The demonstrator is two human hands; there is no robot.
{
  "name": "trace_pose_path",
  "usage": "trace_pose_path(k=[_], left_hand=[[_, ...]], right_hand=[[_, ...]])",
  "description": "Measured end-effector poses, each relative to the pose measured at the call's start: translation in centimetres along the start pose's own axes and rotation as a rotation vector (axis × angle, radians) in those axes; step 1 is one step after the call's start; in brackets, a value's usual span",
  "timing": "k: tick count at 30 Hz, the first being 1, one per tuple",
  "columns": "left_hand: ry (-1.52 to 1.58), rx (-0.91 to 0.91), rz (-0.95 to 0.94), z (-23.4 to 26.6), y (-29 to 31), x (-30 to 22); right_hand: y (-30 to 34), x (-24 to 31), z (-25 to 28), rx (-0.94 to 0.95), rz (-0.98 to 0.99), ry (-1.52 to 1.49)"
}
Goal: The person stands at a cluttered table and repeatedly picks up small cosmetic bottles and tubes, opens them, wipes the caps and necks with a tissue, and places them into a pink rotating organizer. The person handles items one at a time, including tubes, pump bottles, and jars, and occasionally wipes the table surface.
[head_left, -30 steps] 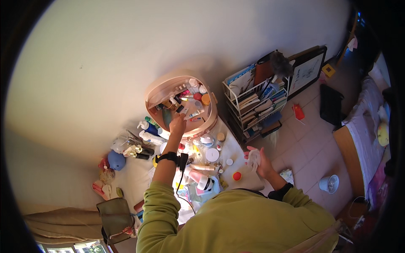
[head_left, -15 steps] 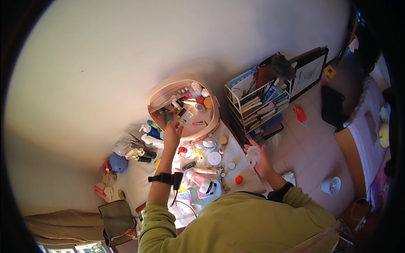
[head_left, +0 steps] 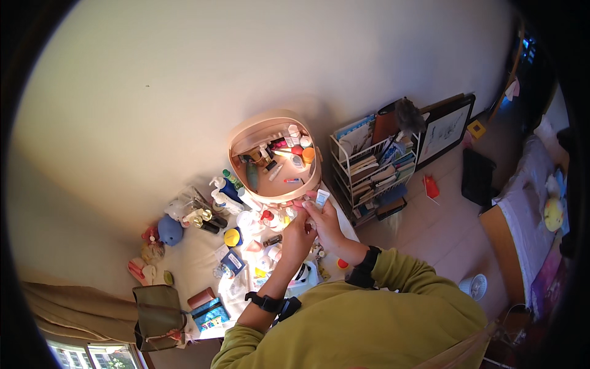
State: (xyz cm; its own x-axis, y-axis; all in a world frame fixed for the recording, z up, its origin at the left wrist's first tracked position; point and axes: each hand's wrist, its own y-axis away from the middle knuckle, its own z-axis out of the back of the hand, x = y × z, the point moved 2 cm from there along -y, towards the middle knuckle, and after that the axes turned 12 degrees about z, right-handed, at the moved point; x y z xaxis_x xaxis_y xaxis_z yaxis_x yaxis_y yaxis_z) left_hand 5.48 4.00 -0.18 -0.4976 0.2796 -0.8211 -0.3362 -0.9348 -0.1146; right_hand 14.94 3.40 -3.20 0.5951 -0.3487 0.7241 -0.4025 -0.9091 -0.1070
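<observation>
Books [head_left: 367,163] in a rack [head_left: 351,169], beside a picture [head_left: 447,134]. A bin [head_left: 474,286] near a bed [head_left: 511,245]. A bag [head_left: 158,307] by a curtain [head_left: 77,315].

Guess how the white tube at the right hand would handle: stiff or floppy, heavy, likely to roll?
The tube is probably light, being small. Its flat-looking end suggests soft, squeezable walls, and should discourage rolling.

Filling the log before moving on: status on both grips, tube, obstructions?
Right grip holding small white tube. Left grip close beside, contents unclear. Tube's end showing, unblocked. Cluttered table below, open box just beyond.
</observation>
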Motion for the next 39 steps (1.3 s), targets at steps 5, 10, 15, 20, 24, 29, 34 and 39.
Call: trace_pose_path(k=[5, 10, 15, 20, 24, 29, 34, 39], left_hand=[[-0.02, 0.056, 0.001, 0.6, 1.5, -0.9], [-0.025, 0.165, 0.065, 0.3, 3.3, -0.5], [0.519, 0.32, 0.226, -0.1, 2.8, 0.8], [0.764, 0.58, 0.417, 0.2, 2.9, 1.0], [0.924, 0.635, 0.474, -0.4, 3.5, 0.6], [1.027, 0.663, 0.467, -0.3, 4.1, 0.7], [1.06, 0.745, 0.482, 0.1, 4.9, 0.3], [1.116, 0.82, 0.517, 0.6, 4.9, 0.1]], right_hand=[[0.1, 1.6, 0.3, 0.004, 0.093, -0.069], [-1.4, 3.6, 2.2, -0.079, 0.229, -0.002], [-2.3, 5.0, 4.1, -0.106, 0.312, -0.015], [-1.6, 5.3, 2.7, -0.12, 0.262, -0.147], [0.8, 4.6, -0.2, 0.313, 0.076, -0.048], [1.8, 4.4, -1.1, 0.28, 0.056, 0.15], [2.9, 4.2, -0.8, 0.182, 0.0, -0.001], [1.6, 4.0, 0.7, -0.014, -0.039, -0.247]])
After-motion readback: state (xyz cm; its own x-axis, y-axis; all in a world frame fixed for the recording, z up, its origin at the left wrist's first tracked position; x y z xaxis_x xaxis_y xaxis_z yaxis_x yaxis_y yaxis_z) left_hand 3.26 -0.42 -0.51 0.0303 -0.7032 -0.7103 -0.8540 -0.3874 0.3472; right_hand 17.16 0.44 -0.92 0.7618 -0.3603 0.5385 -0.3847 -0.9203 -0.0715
